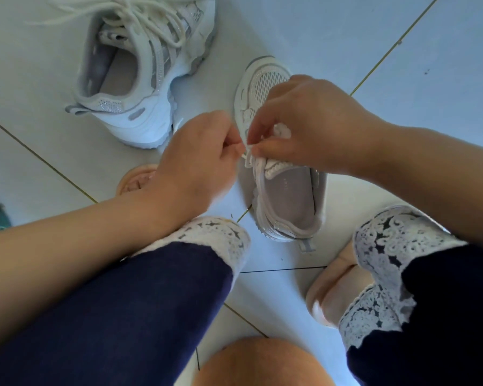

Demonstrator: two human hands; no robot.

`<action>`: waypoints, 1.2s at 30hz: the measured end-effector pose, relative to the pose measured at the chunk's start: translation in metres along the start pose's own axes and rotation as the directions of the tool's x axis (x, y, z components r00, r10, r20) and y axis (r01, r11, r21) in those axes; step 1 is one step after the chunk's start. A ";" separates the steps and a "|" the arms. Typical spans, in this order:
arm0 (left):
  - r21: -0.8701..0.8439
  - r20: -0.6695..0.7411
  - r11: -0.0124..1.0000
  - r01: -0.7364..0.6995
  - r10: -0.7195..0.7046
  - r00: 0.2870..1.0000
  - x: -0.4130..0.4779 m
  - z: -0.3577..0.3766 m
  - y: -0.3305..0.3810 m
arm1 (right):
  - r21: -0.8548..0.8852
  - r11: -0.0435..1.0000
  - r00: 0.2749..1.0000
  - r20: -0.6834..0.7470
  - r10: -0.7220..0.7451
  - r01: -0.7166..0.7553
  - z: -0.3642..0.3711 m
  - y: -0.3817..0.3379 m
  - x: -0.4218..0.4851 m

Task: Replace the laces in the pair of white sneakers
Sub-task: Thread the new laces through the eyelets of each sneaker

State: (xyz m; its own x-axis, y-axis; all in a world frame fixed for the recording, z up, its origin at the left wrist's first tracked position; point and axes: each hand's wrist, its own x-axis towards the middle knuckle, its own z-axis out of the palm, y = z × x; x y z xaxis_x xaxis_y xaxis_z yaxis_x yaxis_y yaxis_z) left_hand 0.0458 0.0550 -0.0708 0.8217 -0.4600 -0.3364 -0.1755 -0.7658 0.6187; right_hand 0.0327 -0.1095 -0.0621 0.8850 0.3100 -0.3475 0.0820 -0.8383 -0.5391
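now the near sneaker (287, 196) stands on the tiled floor (444, 65) btw the person's two legs, toe pointing away & heel toward the person, w/ its opening seen from above. both hands meet over its upper eyelets. the left hand (195, 160) has the fingers curled in, & thumb w/ forefinger pinch the thin white lace (248, 158) near its end. the right hand (304, 126) is on the other side, over the front part of this sneaker. its thumb & forefinger are closed on the same lace, just beside the left fingertips, and its other fingers are curled. the two pinches almost touch. how the lace runs through the eyelets is hidden under the hands, so i cannot tell it. the far sneaker (140, 87) stands apart at upper left, heel toward the camera, w/ thick white laces (140, 26) crossed on it & loose ends spread on the floor. the legs wear dark blue trousers (123, 316) w/ white lacework cuffs (221, 240), & a peach slipper (123, 188) shows by the left wrist.
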 end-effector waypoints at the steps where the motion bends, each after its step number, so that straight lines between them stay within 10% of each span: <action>1: 0.010 -0.020 1.000 -0.007 0.007 1.000 0.000 -0.002 -0.002 | 0.000 1.000 1.000 0.004 0.000 0.000 0.000 -0.001 0.000; 7: -0.560 0.092 0.810 0.172 -0.146 0.985 -0.001 -0.003 -0.001 | 0.058 0.997 0.998 0.042 0.044 -0.046 0.001 -0.009 -0.001; 16: -0.766 0.147 0.589 0.258 -0.229 0.962 0.008 -0.009 0.015 | -0.025 0.991 0.992 -0.004 0.128 -0.128 0.004 -0.011 0.001; 20: -0.864 0.394 0.278 0.419 -0.144 0.908 0.019 -0.042 0.012 | 0.008 0.985 0.985 -0.018 0.173 -0.172 0.005 -0.005 -0.004; 25: -0.478 0.865 0.446 0.757 0.092 0.493 0.020 -0.081 -0.024 | -0.022 0.981 0.981 -0.038 0.191 -0.192 0.004 -0.002 -0.009; 27: -0.261 0.939 0.601 0.755 -0.024 0.344 0.017 -0.074 -0.032 | -0.032 0.978 0.977 -0.043 0.207 -0.208 0.003 0.000 -0.009; 30: 0.160 0.847 0.902 0.401 -0.334 0.414 0.015 -0.039 -0.041 | -0.025 0.978 0.978 -0.007 0.209 -0.209 0.002 0.000 -0.008; 36: 0.073 0.816 0.672 0.737 -0.465 0.344 0.021 0.003 -0.056 | -0.045 0.975 0.976 0.000 0.217 -0.217 0.000 -0.001 -0.010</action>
State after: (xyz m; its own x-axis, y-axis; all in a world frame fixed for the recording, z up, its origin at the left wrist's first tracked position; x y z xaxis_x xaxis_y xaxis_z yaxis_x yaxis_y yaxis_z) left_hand 0.0711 0.0872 -0.1142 -0.0776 -0.1686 -0.9826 0.4480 -0.8864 0.1167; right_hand 0.0241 -0.1112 -0.0581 0.8817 0.1204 -0.4562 -0.0915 -0.9048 -0.4158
